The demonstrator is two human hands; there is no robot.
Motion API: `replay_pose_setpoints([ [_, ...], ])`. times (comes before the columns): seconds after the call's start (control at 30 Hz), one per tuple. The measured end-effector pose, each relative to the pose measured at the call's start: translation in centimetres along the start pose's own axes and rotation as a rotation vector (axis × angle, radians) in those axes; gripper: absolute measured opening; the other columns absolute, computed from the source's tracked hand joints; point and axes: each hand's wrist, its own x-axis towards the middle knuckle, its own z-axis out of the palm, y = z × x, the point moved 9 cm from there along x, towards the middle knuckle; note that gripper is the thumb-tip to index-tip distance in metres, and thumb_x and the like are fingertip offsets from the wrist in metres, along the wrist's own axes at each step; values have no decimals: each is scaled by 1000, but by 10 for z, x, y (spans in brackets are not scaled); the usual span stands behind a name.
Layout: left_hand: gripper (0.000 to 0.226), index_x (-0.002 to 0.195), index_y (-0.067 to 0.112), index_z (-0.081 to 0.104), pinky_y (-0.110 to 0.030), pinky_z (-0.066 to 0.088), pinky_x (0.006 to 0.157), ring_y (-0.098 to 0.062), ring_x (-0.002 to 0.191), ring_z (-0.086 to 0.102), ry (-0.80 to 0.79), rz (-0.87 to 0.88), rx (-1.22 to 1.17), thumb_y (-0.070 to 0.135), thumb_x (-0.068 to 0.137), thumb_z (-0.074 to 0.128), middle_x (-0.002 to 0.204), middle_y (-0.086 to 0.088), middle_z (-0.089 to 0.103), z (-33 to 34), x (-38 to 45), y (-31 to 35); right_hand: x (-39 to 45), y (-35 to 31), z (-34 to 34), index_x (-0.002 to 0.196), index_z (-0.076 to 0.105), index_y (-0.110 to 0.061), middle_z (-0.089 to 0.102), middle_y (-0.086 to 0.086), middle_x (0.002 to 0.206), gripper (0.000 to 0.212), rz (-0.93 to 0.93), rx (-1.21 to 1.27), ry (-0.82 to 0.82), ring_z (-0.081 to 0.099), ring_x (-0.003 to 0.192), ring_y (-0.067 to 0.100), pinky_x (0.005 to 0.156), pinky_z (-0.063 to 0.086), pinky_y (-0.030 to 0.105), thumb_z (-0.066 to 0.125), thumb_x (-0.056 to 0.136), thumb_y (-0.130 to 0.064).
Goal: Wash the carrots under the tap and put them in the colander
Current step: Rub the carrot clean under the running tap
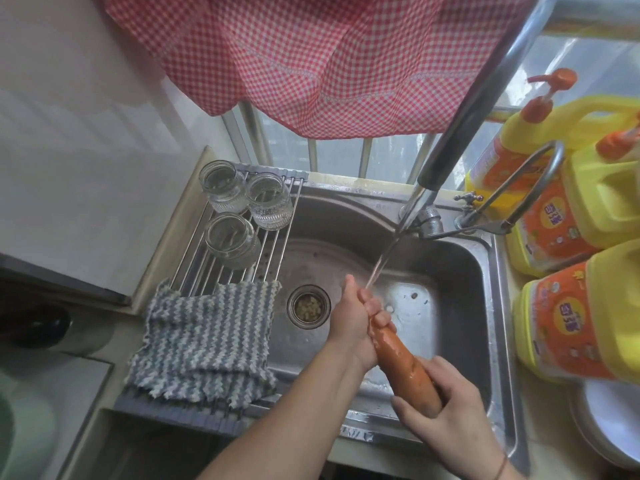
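The carrot (403, 362) is held over the sink (460, 271), above its near right part. Its long axis runs on a slant from upper left to lower right in the picture: the far end points toward the tap (420, 202) and the near, thick end points back toward the person. The left hand (356, 320) wraps the far end, fingers curled round it, so the tip is hidden. The right hand (446, 414) grips the near end, thumb and fingers clamped round it. The stretch between the two hands is bare, wet and shiny. A thin stream of water (384, 258) falls from the tap on a slant and lands where the left hand meets the carrot.

In the sink floor, left of the hands, the drain strainer (308, 306) holds small pale food scraps. Over the sink's left side lies a rack (277, 251); three clear ribbed glasses (232, 240) stand upright on its far part, and a grey-and-white striped cloth (207, 344) is draped over its near part. To the right of the sink stand yellow detergent bottles (561, 327) with orange labels, and white plates (613, 420) are stacked just near them. A red checked curtain (311, 64) hangs above.
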Motion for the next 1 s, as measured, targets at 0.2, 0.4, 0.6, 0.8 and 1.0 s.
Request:
replay_pose_setpoints([
  [0.2, 31, 86, 16, 45, -27, 44, 58, -12, 52, 47, -102, 193, -11, 35, 108, 33, 64, 0, 46, 8, -7, 5, 2, 18, 7, 83, 74, -20, 54, 7, 57, 37, 177, 406, -38, 46, 47, 21, 46, 39, 29, 80, 53, -41],
  [0.4, 25, 89, 16, 49, -28, 45, 63, -14, 59, 50, -196, 181, 33, 24, 107, 34, 70, 0, 49, 20, -11, 7, 5, 15, 2, 80, 73, -18, 54, 11, 58, 36, 164, 440, -67, 46, 48, 22, 45, 38, 27, 81, 55, -43],
  [0.6, 50, 61, 21, 39, -26, 38, 52, -12, 40, 36, -8, 52, 98, 38, 107, 32, 48, 3, 32, 10, -5, 8, -1, -4, -10, 107, 71, -32, 54, -7, 79, 48, -113, -31, 30, 59, 70, 11, 64, 43, 14, 78, 61, -43],
  [0.8, 63, 68, 12, 64, -38, 50, 78, -20, 67, 62, -103, -59, 26, 50, 105, 30, 66, -7, 62, 10, -8, 1, -7, 1, -20, 107, 71, -5, 57, -1, 84, 56, -209, -260, 117, 56, 78, 1, 75, 40, 3, 73, 63, -38],
  [1.0, 42, 94, 10, 63, -37, 49, 86, -20, 77, 62, -107, -20, -11, 30, 108, 29, 78, -8, 63, 1, -14, -3, -1, 2, -24, 106, 72, -5, 54, -1, 81, 53, -209, -327, 103, 52, 70, 2, 71, 41, 4, 71, 64, -37],
])
